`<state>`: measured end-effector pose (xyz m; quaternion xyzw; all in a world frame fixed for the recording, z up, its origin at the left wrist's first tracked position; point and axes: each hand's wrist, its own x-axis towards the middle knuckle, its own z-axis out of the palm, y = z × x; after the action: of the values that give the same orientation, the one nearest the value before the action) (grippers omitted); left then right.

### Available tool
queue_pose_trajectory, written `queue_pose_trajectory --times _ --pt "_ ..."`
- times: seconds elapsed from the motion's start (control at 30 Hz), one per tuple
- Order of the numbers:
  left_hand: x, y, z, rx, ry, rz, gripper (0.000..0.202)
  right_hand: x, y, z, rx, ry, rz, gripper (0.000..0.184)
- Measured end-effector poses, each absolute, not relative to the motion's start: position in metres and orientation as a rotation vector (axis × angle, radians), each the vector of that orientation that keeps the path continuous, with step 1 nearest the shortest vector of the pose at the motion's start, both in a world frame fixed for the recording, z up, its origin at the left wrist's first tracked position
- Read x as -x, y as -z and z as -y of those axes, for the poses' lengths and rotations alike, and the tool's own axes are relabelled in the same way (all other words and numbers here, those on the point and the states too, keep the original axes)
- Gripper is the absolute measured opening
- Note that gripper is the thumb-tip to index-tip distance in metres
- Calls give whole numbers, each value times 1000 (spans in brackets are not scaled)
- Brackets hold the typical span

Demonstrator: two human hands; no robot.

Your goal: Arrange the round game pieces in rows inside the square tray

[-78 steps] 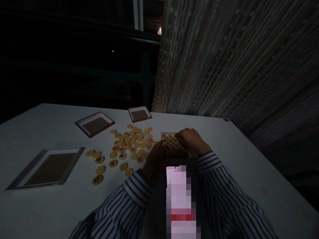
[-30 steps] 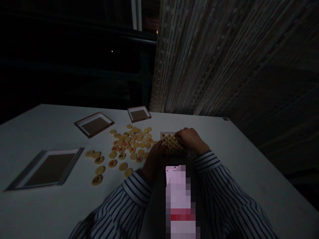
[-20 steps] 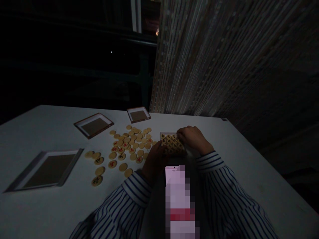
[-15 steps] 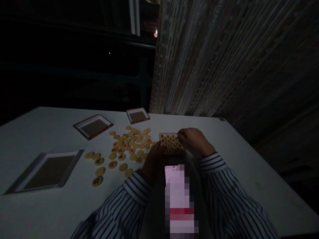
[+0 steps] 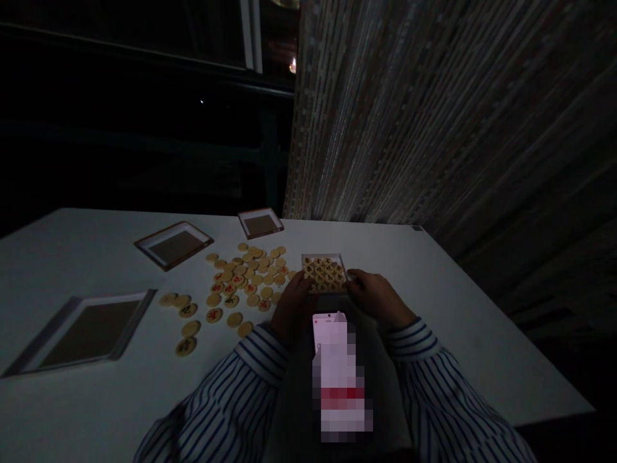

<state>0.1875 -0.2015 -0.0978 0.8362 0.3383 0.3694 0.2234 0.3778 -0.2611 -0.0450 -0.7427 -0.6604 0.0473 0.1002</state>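
Observation:
A small square box (image 5: 324, 272) packed with round game discs sits on the white table (image 5: 87, 399). My left hand (image 5: 292, 306) grips its near left corner, fingers curled. Its near right corner is held by my right hand (image 5: 376, 297), fingers pinched on the edge. Several loose cream discs (image 5: 241, 280) with red or black marks lie scattered to the left of the box.
Three shallow box lids lie on the table: a large one (image 5: 81, 328) at near left, a second (image 5: 173, 243) further back, a small one (image 5: 260, 223) at the far edge. A blurred bright object (image 5: 337, 366) hangs at my chest. A striped curtain (image 5: 434, 128) hangs behind.
My right hand has drawn back from on top of the discs to the box's near right corner. The box top is now fully visible. The left hand stays at the left corner.

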Motion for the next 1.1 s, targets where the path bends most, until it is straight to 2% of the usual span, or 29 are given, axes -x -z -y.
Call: queue_pose_trajectory --times 0.6,0.83,1.1 --pt "-187 103 202 -2370 -1079 -997 27 -376 47 264 2175 -68 1863 37" --pt "-179 83 208 -2351 -1085 -1105 29 -384 39 273 2105 13 1706 38" --pt "-148 50 213 -2160 -1204 -1091 23 -386 20 293 2023 19 1646 37"
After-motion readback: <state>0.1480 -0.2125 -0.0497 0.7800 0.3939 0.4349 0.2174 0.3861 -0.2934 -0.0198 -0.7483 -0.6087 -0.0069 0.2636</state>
